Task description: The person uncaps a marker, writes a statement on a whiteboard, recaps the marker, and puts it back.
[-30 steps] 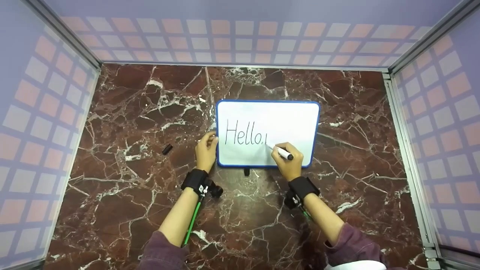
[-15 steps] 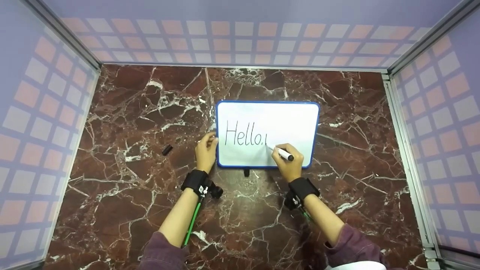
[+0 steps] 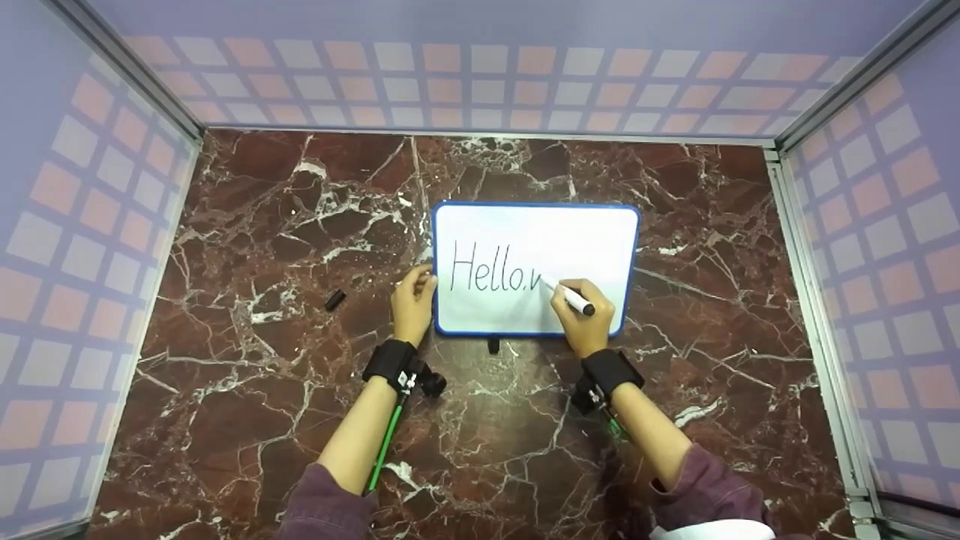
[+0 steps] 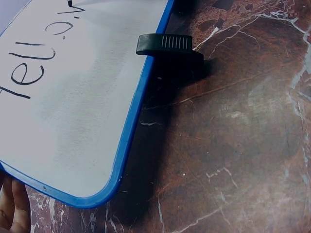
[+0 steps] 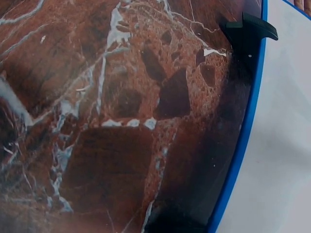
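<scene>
A whiteboard (image 3: pixel 585 232) with a blue frame stands at the middle of the table, carrying "Hello," and the start of another letter in black. My left hand (image 3: pixel 413 307) holds its left edge; in the left wrist view some fingers (image 4: pixel 19 206) show at the frame's corner. My right hand (image 3: pixel 588 321) pinches a white marker (image 3: pixel 576 299) with a black end, its tip at the last letter. In the left wrist view the dark marker tip (image 4: pixel 70 3) shows at the top. The right wrist view does not show the marker.
A black marker cap (image 3: pixel 335 300) lies on the marbled table (image 3: pixel 247 390), left of my left hand. A black clip (image 4: pixel 165 44) sits on the board's near edge. Patterned panels (image 3: pixel 480 67) with metal rails enclose the table at the back and sides.
My right hand has moved slightly right and up with the marker, and the short stroke after the comma has grown into a v-like shape. The left hand and the whiteboard have stayed in place.
</scene>
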Motion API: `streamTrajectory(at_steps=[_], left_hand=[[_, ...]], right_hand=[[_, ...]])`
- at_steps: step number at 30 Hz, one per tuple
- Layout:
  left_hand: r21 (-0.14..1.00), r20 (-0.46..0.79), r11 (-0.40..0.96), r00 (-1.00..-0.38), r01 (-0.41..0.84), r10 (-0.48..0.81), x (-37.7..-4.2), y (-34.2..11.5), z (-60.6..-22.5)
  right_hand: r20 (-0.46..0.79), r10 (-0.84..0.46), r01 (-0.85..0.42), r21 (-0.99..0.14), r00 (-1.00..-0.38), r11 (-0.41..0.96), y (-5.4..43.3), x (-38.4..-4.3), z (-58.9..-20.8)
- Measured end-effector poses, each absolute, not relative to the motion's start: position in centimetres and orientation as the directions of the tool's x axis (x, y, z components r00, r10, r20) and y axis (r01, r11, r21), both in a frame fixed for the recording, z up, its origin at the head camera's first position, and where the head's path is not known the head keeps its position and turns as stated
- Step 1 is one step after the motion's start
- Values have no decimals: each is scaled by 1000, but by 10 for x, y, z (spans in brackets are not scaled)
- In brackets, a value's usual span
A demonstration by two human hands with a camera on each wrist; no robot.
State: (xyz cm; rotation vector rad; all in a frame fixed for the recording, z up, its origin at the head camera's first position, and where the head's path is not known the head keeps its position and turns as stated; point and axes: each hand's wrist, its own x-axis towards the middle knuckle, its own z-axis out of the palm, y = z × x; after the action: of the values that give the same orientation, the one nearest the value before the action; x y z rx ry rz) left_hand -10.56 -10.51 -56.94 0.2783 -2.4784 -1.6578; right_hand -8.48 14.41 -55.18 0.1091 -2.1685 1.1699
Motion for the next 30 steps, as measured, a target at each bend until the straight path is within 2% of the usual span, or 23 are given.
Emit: streamTrajectory(at_steps=[10,15,30], left_hand=[[924,-7,369,-971,-97,-238,-107,-104,-568],[921,6,381,-972,-86,-235,-107,-105,-569],[920,24,386,-972,-70,-235,-107,-105,-571]], right_hand=[[550,258,-323,-742,-794,588,143,-82,-551],[536,248,-318,-748,-807,583,136,-72,-538],[540,243,-322,-743,-806,586,133,-64,-533]])
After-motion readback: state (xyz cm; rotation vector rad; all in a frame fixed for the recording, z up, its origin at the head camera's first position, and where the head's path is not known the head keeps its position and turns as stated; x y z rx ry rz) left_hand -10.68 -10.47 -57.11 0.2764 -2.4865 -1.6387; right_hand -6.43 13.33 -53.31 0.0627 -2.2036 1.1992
